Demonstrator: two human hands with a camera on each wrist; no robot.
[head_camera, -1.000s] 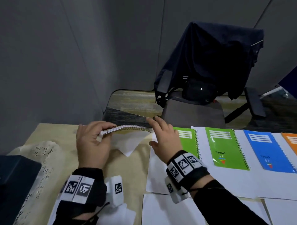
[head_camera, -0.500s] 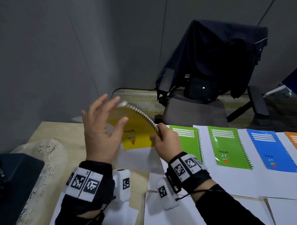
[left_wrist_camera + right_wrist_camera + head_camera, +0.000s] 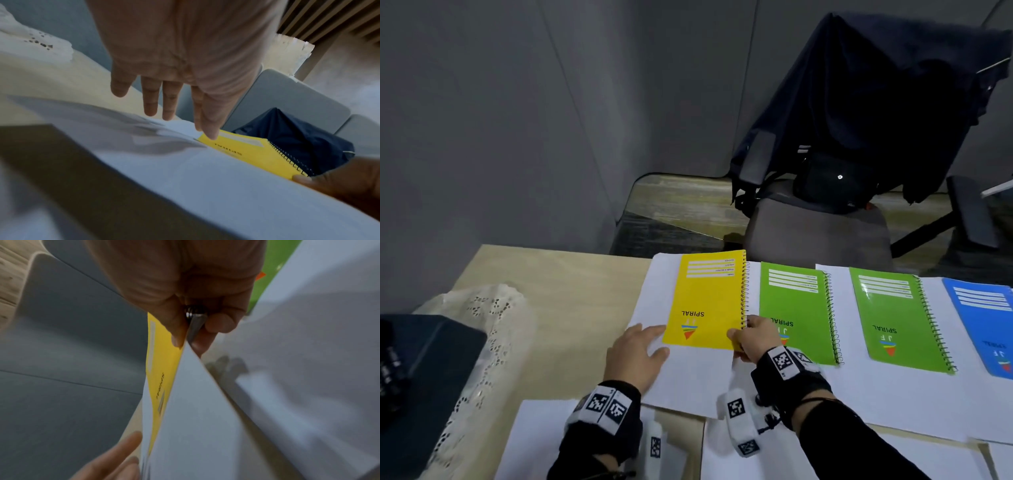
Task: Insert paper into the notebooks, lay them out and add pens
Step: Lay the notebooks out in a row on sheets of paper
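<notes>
Grey walls — office chair, dark garment, perhaps jacket.

head view downward, wrist views close

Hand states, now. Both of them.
Left hand: open, fingers straight, holding nothing.
Right hand: closed, pinching the near corner of the yellow notebook at its spiral.
</notes>
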